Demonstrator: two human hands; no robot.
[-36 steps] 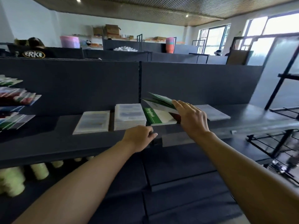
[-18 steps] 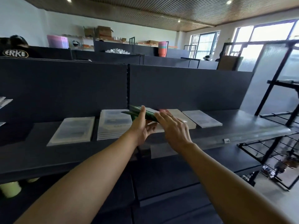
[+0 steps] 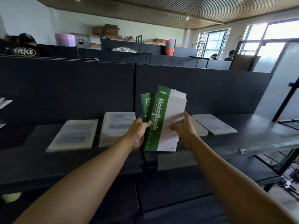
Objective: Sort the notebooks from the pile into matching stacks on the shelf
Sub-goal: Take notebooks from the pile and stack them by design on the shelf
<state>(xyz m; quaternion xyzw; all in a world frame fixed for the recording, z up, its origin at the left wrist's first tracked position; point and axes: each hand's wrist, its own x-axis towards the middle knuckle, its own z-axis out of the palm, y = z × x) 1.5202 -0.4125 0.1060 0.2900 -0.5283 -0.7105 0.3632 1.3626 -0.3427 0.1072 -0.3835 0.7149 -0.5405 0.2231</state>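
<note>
1. The left hand (image 3: pixel 138 132) grasps a fan of green-and-white notebooks (image 3: pixel 163 120) by their green spine side, thumb on the front cover.
2. The right hand (image 3: pixel 183 128) pinches the white side of the same bundle, which stands almost upright above the front edge of the dark shelf (image 3: pixel 258 136).
3. Left of the bundle, on the shelf, lie a tall stack of pale blue notebooks (image 3: pixel 117 128) and, further left, a low pale stack (image 3: pixel 73 135).
4. Right of the bundle lies a thin pale stack (image 3: pixel 214 124), and one more stack is partly hidden behind the right hand.
5. Risk, in my judgement: the covers are already spread, so a loose pinch could let one notebook slip down in front of the shelf.
6. Another risk is to put a green notebook on a pale stack, because the covers there are blurred.
</note>
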